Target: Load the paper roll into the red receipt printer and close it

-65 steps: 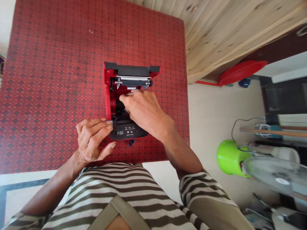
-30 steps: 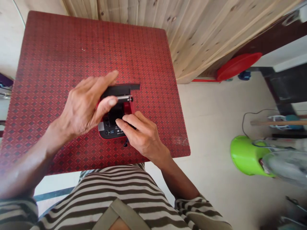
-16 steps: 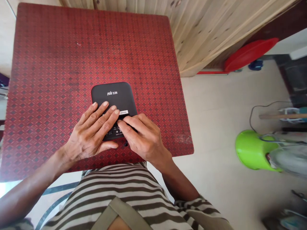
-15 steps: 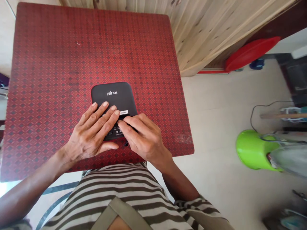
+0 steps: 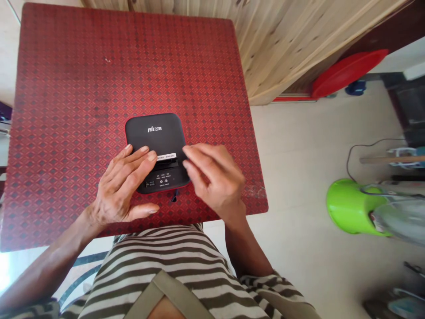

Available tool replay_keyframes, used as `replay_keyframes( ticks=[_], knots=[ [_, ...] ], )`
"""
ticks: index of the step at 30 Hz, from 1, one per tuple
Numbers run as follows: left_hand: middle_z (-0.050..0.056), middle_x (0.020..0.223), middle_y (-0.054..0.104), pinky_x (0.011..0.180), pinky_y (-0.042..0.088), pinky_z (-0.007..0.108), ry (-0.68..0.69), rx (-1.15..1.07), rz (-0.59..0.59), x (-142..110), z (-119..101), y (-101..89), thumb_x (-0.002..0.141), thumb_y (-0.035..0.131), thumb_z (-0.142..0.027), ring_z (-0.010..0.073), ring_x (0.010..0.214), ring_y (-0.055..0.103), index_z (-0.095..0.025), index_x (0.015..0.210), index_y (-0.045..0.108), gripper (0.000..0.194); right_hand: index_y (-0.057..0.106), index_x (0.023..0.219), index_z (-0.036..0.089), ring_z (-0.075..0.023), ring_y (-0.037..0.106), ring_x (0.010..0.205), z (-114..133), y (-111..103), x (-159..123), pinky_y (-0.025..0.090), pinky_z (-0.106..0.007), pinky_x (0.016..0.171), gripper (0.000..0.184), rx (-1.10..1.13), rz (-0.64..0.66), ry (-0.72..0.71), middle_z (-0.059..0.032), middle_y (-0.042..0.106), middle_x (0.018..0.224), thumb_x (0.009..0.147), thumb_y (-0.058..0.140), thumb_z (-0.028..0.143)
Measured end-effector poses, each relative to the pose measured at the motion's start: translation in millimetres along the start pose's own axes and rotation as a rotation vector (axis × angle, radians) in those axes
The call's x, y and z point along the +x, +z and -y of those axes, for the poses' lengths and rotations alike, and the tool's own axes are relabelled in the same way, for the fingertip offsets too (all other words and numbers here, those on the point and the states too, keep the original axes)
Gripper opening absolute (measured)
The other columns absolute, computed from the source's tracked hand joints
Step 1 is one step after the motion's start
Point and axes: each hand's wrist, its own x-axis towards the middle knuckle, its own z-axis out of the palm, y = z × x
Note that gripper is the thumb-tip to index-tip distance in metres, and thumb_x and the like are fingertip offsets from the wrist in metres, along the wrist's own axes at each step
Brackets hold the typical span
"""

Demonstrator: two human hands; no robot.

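On the table lies a small black receipt printer [image 5: 154, 129] with red sides and white brand lettering. Across its middle runs a dark paper slot [image 5: 162, 164], with a white label strip [image 5: 168, 156] along the slot's far edge. Small printed icons show on the near part. My left hand [image 5: 124, 186] rests flat over the printer's left side, fingers stretched and thumb spread toward me. At the right edge of the printer is my right hand [image 5: 215, 177], its fingers bent and the thumb and forefinger a little apart. I see nothing between them.
The table [image 5: 83, 79] has a red patterned top. A short dark cable end [image 5: 174, 196] shows at the printer's near side. To the right on the floor are a green stool or bucket [image 5: 352, 206], a red basin [image 5: 348, 73] and a thin cable [image 5: 352, 155].
My right hand has moved off the slot to the printer's right edge, uncovering the slot and icons. My left hand has slid slightly left and toward me. The printer stays in place.
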Motion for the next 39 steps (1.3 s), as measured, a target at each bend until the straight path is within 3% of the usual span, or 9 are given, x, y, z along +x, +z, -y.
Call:
replay_keyframes(
  ticks=[4, 7, 9, 14, 17, 21, 28, 34, 39],
  knots=[
    [0.009, 0.121, 0.075, 0.104, 0.060, 0.053, -0.049, 0.162, -0.226, -29.1, -5.4, 6.7, 0.104, 0.051, -0.063, 0.0288, 0.116, 0.074, -0.028, 0.152, 0.053, 0.060, 0.079, 0.115, 0.024, -0.0214, 0.074, 0.096, -47.4, 10.9, -8.7, 0.061, -0.040, 0.086, 0.021, 0.066, 0.015, 0.251, -0.0068, 0.079, 0.106, 0.106, 0.060, 0.023],
    [0.006, 0.110, 0.072, 0.091, 0.063, 0.047, -0.053, 0.235, -0.215, -45.9, -6.7, 14.7, 0.099, 0.065, -0.058, 0.0244, 0.102, 0.074, -0.030, 0.137, 0.060, 0.047, 0.080, 0.106, 0.020, -0.0196, 0.072, 0.087, -72.3, 30.9, -16.0, 0.059, -0.036, 0.081, 0.018, 0.172, 0.168, 0.282, -0.0055, 0.077, 0.096, 0.104, 0.063, 0.024],
    [0.006, 0.107, 0.070, 0.089, 0.066, 0.045, -0.022, 0.241, -0.233, -49.4, -5.9, 20.3, 0.094, 0.077, -0.049, 0.0239, 0.101, 0.073, -0.028, 0.130, 0.062, 0.045, 0.081, 0.102, 0.020, -0.0185, 0.069, 0.082, -78.0, 44.1, -18.7, 0.055, -0.033, 0.076, 0.019, 0.220, 0.191, 0.274, -0.0048, 0.075, 0.092, 0.104, 0.063, 0.027],
    [0.006, 0.112, 0.068, 0.089, 0.069, 0.039, -0.019, 0.176, -0.294, -50.0, -3.3, 29.5, 0.082, 0.092, -0.027, 0.0236, 0.109, 0.073, -0.024, 0.125, 0.065, 0.051, 0.082, 0.096, 0.023, -0.0175, 0.065, 0.078, -77.7, 53.0, -20.5, 0.051, -0.032, 0.073, 0.021, 0.257, 0.133, 0.328, -0.0025, 0.071, 0.085, 0.104, 0.064, 0.032],
    [0.007, 0.117, 0.069, 0.093, 0.069, 0.041, -0.020, 0.136, -0.308, -54.5, -2.2, 31.2, 0.083, 0.091, -0.025, 0.0243, 0.112, 0.074, -0.023, 0.124, 0.067, 0.048, 0.082, 0.099, 0.025, -0.0184, 0.069, 0.082, -79.6, 41.9, -23.9, 0.053, -0.034, 0.076, 0.017, 0.296, 0.158, 0.383, -0.0026, 0.075, 0.090, 0.101, 0.065, 0.026],
    [0.007, 0.119, 0.068, 0.098, 0.068, 0.041, -0.026, 0.121, -0.311, -59.3, -1.2, 31.9, 0.078, 0.094, -0.020, 0.0240, 0.113, 0.074, -0.023, 0.124, 0.066, 0.054, 0.080, 0.108, 0.026, -0.0200, 0.073, 0.094, -79.7, 24.9, -32.5, 0.056, -0.036, 0.084, 0.029, 0.335, 0.195, 0.423, -0.0031, 0.080, 0.104, 0.096, 0.057, 0.013],
    [0.006, 0.117, 0.069, 0.093, 0.068, 0.039, -0.013, 0.149, -0.313, -61.8, 1.4, 31.9, 0.077, 0.095, -0.023, 0.0232, 0.108, 0.075, -0.024, 0.124, 0.064, 0.057, 0.074, 0.122, 0.024, -0.0157, 0.069, 0.084, -61.8, 4.0, -41.5, 0.055, -0.032, 0.077, 0.049, 0.391, 0.366, 0.432, -0.0019, 0.072, 0.097, 0.088, 0.047, 0.002],
    [0.006, 0.114, 0.070, 0.091, 0.069, 0.040, -0.100, 0.159, -0.304, -60.9, 3.1, 25.9, 0.085, 0.088, -0.020, 0.0225, 0.107, 0.075, -0.026, 0.128, 0.062, 0.051, 0.069, 0.131, 0.026, -0.0226, 0.071, 0.101, -48.5, -3.5, -43.0, 0.058, -0.041, 0.090, 0.044, 0.379, 0.497, 0.415, -0.0066, 0.074, 0.119, 0.089, 0.078, 0.018],
    [0.006, 0.116, 0.069, 0.093, 0.068, 0.039, -0.059, 0.143, -0.297, -60.0, 4.7, 24.8, 0.082, 0.091, -0.021, 0.0222, 0.106, 0.075, -0.023, 0.129, 0.063, 0.054, 0.073, 0.112, 0.023, -0.0220, 0.072, 0.100, -44.0, 12.8, -41.8, 0.057, -0.038, 0.092, 0.024, 0.356, 0.414, 0.354, -0.0052, 0.077, 0.108, 0.093, 0.069, 0.009]
  ],
)
